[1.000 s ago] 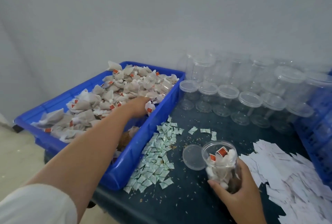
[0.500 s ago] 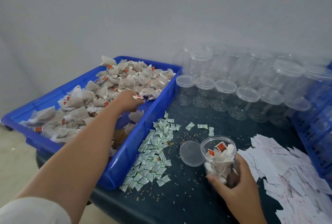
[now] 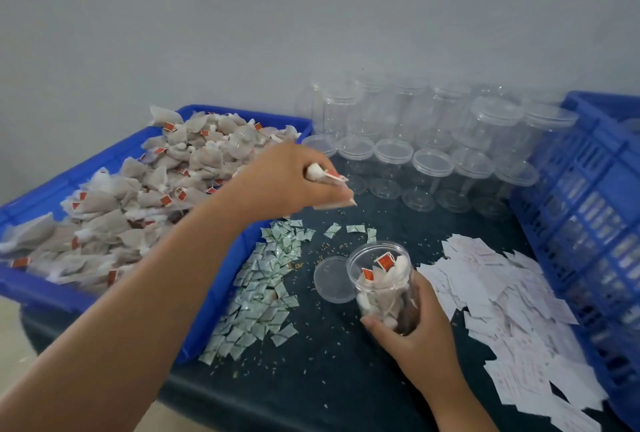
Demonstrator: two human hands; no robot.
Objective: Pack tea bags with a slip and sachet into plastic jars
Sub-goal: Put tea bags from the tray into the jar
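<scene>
Filling: left grip (image 3: 294,182) pinches pale mesh tea bags (image 3: 317,173) above the dark desk (image 3: 311,379); right grip (image 3: 415,334) clasps the open, part-full clear plastic jar (image 3: 379,279) standing there. Next, likely, a precise drop into its narrow mouth.

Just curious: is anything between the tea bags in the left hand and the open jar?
Nothing visible: only air separates the white mesh tea bags in the left hand from the clear plastic jar; its round lid lies aside.
</scene>
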